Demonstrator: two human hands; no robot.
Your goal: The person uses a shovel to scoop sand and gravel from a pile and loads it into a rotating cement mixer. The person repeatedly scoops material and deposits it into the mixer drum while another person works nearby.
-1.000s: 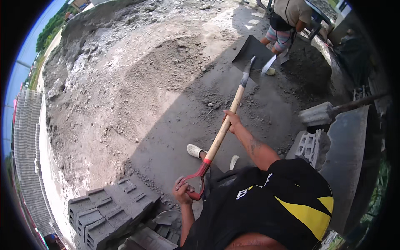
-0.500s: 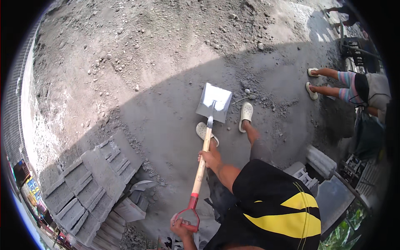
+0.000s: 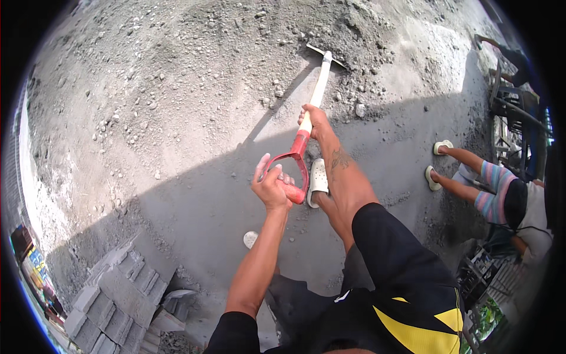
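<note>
In the head view, a shovel is observed in use by two bare hands. It is held aslant ahead of the body, its blade uppermost in the view and seen nearly edge-on, set against the loose grey gravel. Whether the blade's edge is buried cannot be told.

The red D-shaped handle is grasped by the left hand, the fingers being curled about its crossbar; the forefinger side is seen raised beside the frame. The pale wooden shaft is encircled by the right hand, the fingers being clenched just above the red socket. A tattoo is noted on the right forearm.

A light clog is seen just beside the handle, and a second is partly hidden by the left forearm. A black garment with yellow panels is worn.

Grey concrete blocks are stacked at lower left. The ground is crossed by a shadow edge, with sunlit gravel beyond. At the right, well apart from the shovel, a co-worker in striped shorts and light clogs is recorded; that person's hands cannot be made out.
</note>
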